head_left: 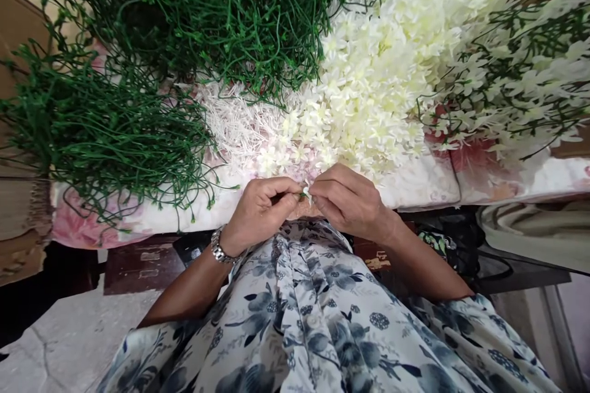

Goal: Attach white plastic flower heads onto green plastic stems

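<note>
I'd keep both pinches light and close to the joint, so the petals don't crush. My left hand (260, 209) has its grip closed on a stem (302, 195). My right hand (350, 201) pinches a flower (308, 189) against it. Both hands curl inward with wrists low, just before the flower pile (369, 92).

A single camera sits on the person's head and looks forward and steeply down, so the wearer's own patterned shirt (313, 319) fills the bottom of the frame. The left hand (260, 209) and right hand (350, 202) come together close below the lens, just under the middle. Beyond them the view runs over the cloth-covered table edge (415, 187) to the white flower heap (369, 73) at the top (wide lens, borders bowed).
</note>
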Motion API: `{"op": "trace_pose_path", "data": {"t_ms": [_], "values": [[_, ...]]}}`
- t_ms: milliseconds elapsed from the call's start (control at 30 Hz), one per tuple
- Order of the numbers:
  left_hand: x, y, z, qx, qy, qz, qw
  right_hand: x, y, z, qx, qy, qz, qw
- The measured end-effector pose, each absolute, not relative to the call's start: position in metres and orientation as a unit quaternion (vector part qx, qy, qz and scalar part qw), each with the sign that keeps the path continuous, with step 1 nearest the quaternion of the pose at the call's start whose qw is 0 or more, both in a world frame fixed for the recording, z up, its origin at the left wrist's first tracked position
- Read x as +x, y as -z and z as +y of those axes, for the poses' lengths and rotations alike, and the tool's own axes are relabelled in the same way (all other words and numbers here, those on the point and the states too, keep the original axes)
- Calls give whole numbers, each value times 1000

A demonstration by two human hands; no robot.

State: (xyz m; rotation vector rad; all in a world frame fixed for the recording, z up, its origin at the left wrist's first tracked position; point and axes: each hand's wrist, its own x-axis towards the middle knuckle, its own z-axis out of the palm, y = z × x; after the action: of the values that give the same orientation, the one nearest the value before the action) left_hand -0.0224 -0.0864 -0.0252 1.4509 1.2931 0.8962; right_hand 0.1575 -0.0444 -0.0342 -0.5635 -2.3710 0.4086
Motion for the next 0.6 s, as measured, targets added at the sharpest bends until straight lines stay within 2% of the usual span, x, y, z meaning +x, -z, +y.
{"op": "trace_pose_path", "data": {"t_ms": [600], "values": [[-20, 35, -91, 633, -392, 514, 425, 153, 41, -43, -229, -230, -889, 323]]}}
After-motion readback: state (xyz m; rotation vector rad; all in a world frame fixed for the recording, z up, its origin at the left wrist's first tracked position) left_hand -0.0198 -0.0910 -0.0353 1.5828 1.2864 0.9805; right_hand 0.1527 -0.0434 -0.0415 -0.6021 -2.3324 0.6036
